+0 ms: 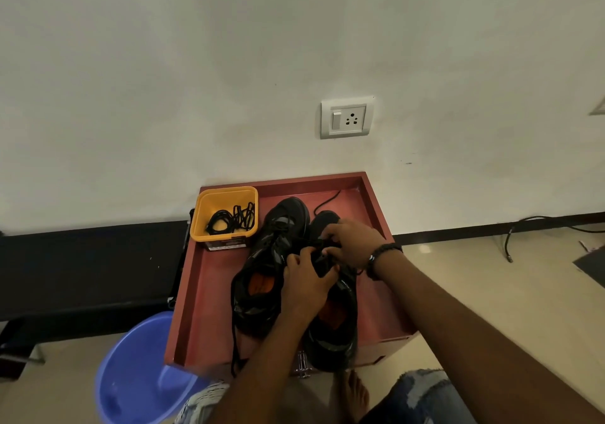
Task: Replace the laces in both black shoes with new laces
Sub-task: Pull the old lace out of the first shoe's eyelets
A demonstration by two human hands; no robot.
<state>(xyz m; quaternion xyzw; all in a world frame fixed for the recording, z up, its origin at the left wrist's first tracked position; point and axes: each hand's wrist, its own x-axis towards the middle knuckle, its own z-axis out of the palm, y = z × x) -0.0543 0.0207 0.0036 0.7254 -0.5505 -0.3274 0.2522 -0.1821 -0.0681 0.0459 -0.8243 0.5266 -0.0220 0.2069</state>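
Two black shoes with orange insoles lie side by side on a red tray-topped stand (209, 292). The left shoe (262, 279) has a loose black lace (234, 341) hanging over the tray's front edge. My left hand (306, 281) and my right hand (352, 243) meet over the tongue area of the right shoe (334, 335), fingers curled and pinching its black lace. The lace between my fingers is mostly hidden. A yellow tub (226, 196) at the tray's back left holds coiled black laces (232, 219).
A blue plastic basin (137, 378) sits on the floor at the stand's front left. A wall socket (347, 119) is on the white wall behind. A black cable (327, 199) lies at the tray's back. My bare foot (355, 394) is below the stand.
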